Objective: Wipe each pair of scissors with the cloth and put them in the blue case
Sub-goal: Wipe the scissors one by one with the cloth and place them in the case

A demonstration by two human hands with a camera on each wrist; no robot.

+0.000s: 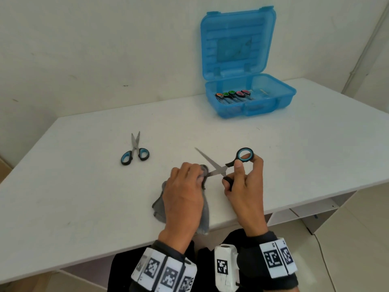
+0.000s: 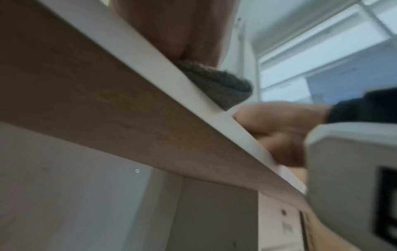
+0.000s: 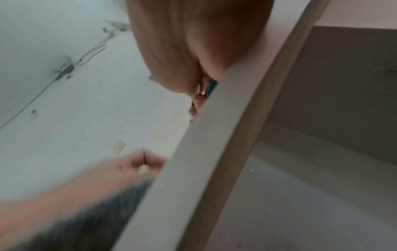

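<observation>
In the head view my right hand (image 1: 242, 175) holds a pair of black scissors with light-blue handle linings (image 1: 219, 167) by their handles, blades spread apart. My left hand (image 1: 187, 182) grips a grey cloth (image 1: 159, 204) and pinches it around the lower blade. A second pair of blue-and-black scissors (image 1: 135, 151) lies on the white table (image 1: 84, 186), left of my hands. The blue case (image 1: 248, 95) stands open at the back right, with several scissors with coloured handles (image 1: 232, 94) inside. In the left wrist view the grey cloth (image 2: 221, 88) hangs over the table edge.
The table's front edge (image 2: 193, 108) runs just under both wrists, with a shelf unit (image 1: 305, 209) below on the right. A white wall (image 1: 105, 49) stands right behind the table.
</observation>
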